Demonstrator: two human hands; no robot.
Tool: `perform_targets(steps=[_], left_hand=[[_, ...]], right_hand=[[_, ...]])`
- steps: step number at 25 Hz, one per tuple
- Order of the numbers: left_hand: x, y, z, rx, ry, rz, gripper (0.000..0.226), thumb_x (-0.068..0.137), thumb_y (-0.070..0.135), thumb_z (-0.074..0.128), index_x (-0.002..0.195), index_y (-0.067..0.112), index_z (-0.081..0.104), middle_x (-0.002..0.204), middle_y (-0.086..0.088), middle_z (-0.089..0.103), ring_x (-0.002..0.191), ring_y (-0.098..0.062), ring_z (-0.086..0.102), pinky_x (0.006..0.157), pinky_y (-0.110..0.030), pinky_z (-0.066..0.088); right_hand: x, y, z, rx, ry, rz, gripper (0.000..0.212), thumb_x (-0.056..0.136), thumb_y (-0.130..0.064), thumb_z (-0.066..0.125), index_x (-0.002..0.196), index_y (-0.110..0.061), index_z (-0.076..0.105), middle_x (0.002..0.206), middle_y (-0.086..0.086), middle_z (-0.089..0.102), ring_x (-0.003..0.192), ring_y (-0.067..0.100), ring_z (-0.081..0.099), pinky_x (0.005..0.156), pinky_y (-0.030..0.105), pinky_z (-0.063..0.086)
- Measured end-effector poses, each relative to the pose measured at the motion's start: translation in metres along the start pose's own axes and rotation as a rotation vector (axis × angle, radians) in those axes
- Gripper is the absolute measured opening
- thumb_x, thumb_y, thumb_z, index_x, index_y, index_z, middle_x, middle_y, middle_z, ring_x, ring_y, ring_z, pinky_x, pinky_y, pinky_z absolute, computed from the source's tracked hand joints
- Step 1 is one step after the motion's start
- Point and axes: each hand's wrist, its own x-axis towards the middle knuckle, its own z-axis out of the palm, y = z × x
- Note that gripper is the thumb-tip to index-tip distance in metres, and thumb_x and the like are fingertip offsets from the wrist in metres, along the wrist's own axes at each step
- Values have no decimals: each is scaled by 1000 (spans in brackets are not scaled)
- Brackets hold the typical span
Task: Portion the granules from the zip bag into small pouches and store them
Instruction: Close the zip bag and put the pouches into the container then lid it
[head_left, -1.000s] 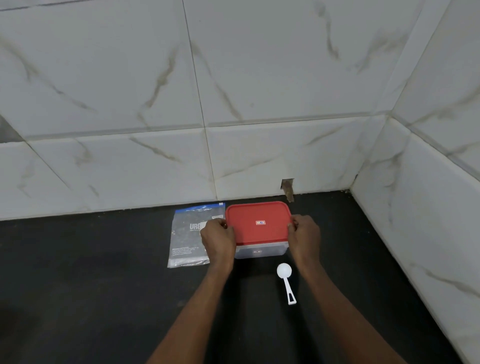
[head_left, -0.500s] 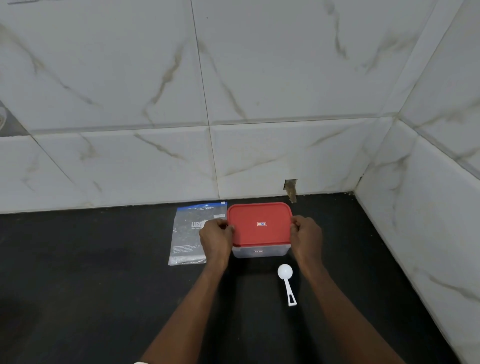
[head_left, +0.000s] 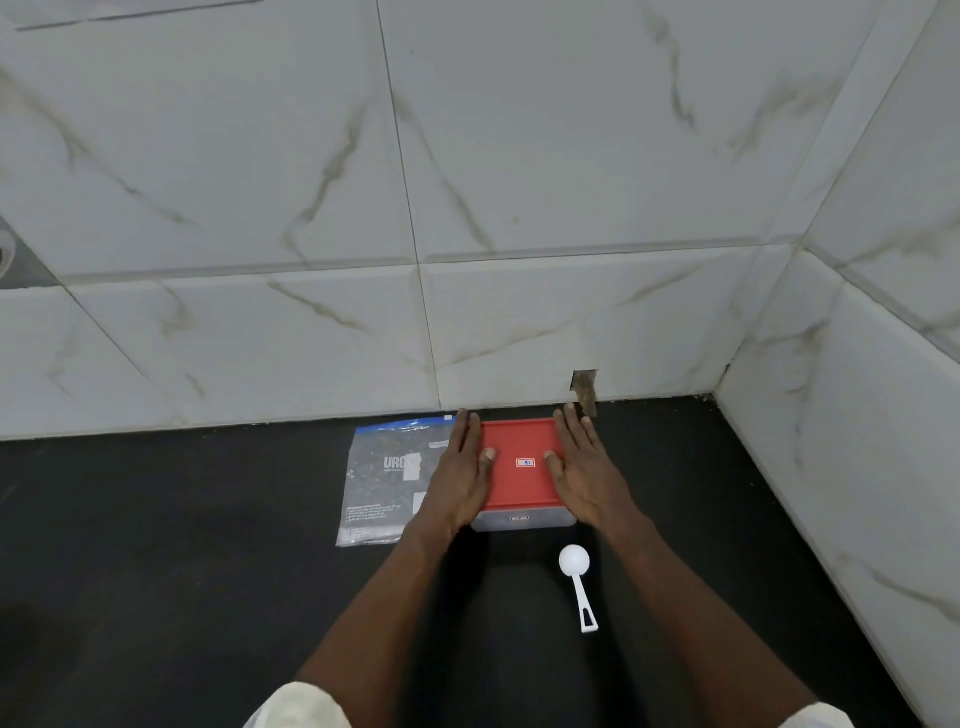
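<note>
Left hand (head_left: 460, 480) and right hand (head_left: 584, 475), no longer gripping, are pressing straight-fingered on the red rectangular plastic lid (head_left: 519, 441); black countertop (head_left: 208, 571), marble-tiled walls (head_left: 519, 156).

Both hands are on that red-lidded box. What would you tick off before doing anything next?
1. Red lid sits level on the clear box: ok.
2. Lid snapped shut all round: cannot tell.
3. Left hand and right hand flat on the lid, fingers straight: ok.
4. Zip bag lying flat on the counter, left of the box: ok.
5. White scoop free on the counter, nearer the person: ok.
6. Pouches inside the box: cannot tell, the lid hides them.
</note>
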Motion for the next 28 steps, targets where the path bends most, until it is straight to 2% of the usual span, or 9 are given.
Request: perform_targets(steps=[7,15,21,23,24,25,26,27,28], left_hand=[[5,0,5,2,-9,-35,62,109,34,32,161,9,8,171,-4,0,157,-16,5,121,-25,13],[2,1,7,85,5,-47,65,107,42,33,162,15,9,171,0,2,153,-22,26,118,-33,29],[-1,5,2,107,-3,-57,71,104,51,34,162,25,3,170,1,-9,148,-31,33,114,-46,40],[-11,10,-3,-14,91,-107,69,102,55,39,161,33,11,171,-2,-4,143,-35,42,109,-48,44],[-17,10,-6,-88,143,-131,67,100,57,42,160,36,18,170,-4,1,143,-34,42,110,-47,44],[-24,10,-8,-140,177,-142,65,99,57,45,158,36,26,169,-6,6,145,-32,40,112,-46,41],[-31,8,-8,-154,188,-131,63,98,56,49,156,35,33,168,-6,9,146,-29,38,114,-45,39],[-39,6,-8,-129,174,-110,60,97,54,53,152,35,40,168,-5,11,145,-27,40,114,-44,40],[-47,4,-6,-100,149,-91,57,96,53,56,149,34,46,167,-3,12,141,-25,45,113,-44,42]], right_hand=[[2,0,3,17,10,36,64,103,-39,34,156,-14,10,164,0,4,151,18,-4,120,30,2],[3,0,3,-8,30,58,64,99,-43,38,155,-20,16,163,-1,13,151,19,8,121,44,20],[1,-6,-5,-94,-87,79,73,98,-59,25,156,-24,-1,164,-5,-8,151,18,-9,121,52,6],[-9,-11,-14,10,-10,63,76,98,-58,32,156,-20,0,164,-5,-6,151,16,-5,120,46,7],[-20,-14,-19,93,110,65,71,99,-51,40,155,-17,13,164,-3,7,150,17,8,118,41,15],[-35,-14,-23,167,263,60,56,98,-41,48,146,-15,35,154,3,30,142,19,29,112,34,29],[-54,-16,-27,180,367,68,31,96,-31,52,123,-16,55,129,7,51,122,22,49,96,30,42],[-76,-15,-26,146,362,102,11,94,-25,53,96,-17,60,102,5,57,98,22,58,79,28,46],[-97,-17,-22,100,270,154,14,92,-23,53,78,-18,55,83,1,57,80,21,58,65,28,42]])
